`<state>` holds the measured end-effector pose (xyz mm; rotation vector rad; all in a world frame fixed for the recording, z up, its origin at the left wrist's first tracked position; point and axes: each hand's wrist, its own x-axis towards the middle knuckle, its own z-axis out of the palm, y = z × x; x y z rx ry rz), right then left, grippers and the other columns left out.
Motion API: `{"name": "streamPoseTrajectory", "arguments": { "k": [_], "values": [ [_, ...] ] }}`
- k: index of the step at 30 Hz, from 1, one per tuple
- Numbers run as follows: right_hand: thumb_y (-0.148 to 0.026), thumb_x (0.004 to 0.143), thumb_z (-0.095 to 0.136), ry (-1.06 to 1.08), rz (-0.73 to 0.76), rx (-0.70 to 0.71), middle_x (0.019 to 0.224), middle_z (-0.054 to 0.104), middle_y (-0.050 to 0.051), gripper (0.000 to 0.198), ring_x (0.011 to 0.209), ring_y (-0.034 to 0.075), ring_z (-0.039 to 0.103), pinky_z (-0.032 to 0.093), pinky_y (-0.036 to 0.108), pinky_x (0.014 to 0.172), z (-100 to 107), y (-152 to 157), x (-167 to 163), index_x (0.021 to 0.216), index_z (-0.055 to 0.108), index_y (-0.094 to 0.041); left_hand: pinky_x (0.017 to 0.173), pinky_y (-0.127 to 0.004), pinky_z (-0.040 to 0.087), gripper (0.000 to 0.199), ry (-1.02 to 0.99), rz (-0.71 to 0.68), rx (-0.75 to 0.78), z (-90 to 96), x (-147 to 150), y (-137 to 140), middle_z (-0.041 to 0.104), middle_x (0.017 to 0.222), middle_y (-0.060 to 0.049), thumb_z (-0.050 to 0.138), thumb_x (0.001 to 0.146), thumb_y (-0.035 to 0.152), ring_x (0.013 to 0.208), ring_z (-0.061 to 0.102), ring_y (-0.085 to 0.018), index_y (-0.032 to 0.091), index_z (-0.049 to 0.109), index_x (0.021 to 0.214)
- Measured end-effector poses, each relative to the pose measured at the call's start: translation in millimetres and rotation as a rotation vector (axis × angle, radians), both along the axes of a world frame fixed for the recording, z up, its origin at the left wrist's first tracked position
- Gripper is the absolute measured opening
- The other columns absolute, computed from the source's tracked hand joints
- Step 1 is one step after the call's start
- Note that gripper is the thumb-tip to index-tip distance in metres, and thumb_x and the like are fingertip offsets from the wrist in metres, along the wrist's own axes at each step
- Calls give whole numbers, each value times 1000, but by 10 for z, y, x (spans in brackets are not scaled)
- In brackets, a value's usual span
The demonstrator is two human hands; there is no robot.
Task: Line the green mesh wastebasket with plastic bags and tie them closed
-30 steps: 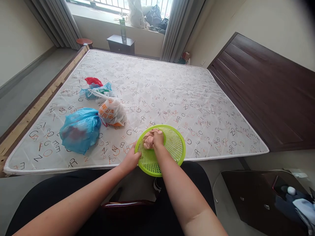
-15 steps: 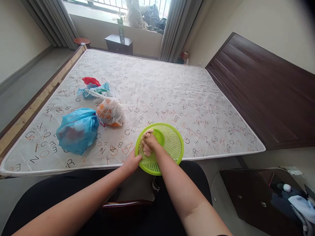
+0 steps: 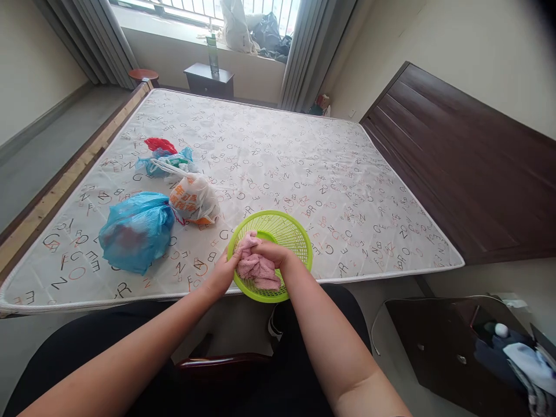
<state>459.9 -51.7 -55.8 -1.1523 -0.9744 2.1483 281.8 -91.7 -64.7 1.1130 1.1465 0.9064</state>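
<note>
A lime-green plastic mesh basket [image 3: 297, 237] is tilted toward me at the near edge of the mattress. My left hand [image 3: 221, 272] is closed on its left rim, the thumb over the inside. Within the basket, a crumpled pink cloth [image 3: 259, 271] lies against the left wall. My right hand [image 3: 273, 252] reaches in and is closed on the cloth's upper part; its fingertips are partly hidden by the folds. Left of the basket on the mattress rest a tied blue plastic bag [image 3: 136, 231] and a white bag with orange print [image 3: 195, 200].
The lettered mattress [image 3: 269, 168] stretches ahead to a dark headboard [image 3: 469, 168] on the right. Red and blue crumpled bags [image 3: 163, 156] lie farther left. A dark cabinet [image 3: 434, 341] with items on it stands at lower right. A bottle [image 3: 212, 53] stands on the far nightstand.
The basket and both hands have shifted slightly left and up. More of the pink cloth is now spread out below my right hand.
</note>
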Motion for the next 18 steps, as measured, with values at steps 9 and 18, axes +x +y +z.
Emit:
{"name": "streamPoseTrajectory", "arguments": {
  "k": [9, 18],
  "values": [
    [-28, 67, 79, 212, -353, 137, 85, 70, 1, 28, 82, 18, 64, 55, 29, 75, 604, 80, 77, 90, 67, -18, 78, -44, 62, 76, -150, 33, -395, 145, -348, 359, 76, 122, -14, 64, 88, 72, 103, 74, -33, 23, 58, 146],
    [-36, 78, 57, 218, -822, 238, 96, 71, 5, 24, 103, 23, 67, 59, 34, 92, 788, 143, -303, 97, 60, -22, 131, -52, 19, 97, 252, 243, 362, 243, -214, 293, 36, 168, -15, 59, 84, 81, 159, 27, -36, 24, 38, 159]
  ]
}}
